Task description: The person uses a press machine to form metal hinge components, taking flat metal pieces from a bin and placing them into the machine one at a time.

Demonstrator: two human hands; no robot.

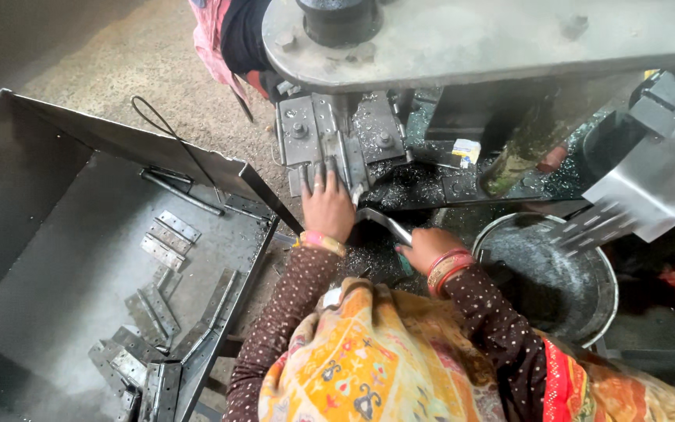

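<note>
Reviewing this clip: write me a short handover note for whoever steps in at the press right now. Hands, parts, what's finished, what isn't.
Left hand: flat on a metal strip lying on the press bed, fingers pressing it down; no closed grip.
Right hand: grip closed on a bent metal tool whose tip points toward the bed.
Done: punched strips lie scattered in the large metal bin on the left.
Round metal tub on the right; its contents cannot be told.
Left: the strip under the left hand is on the bed, not yet in the bin. Metal shavings cover the area around the bed.
</note>
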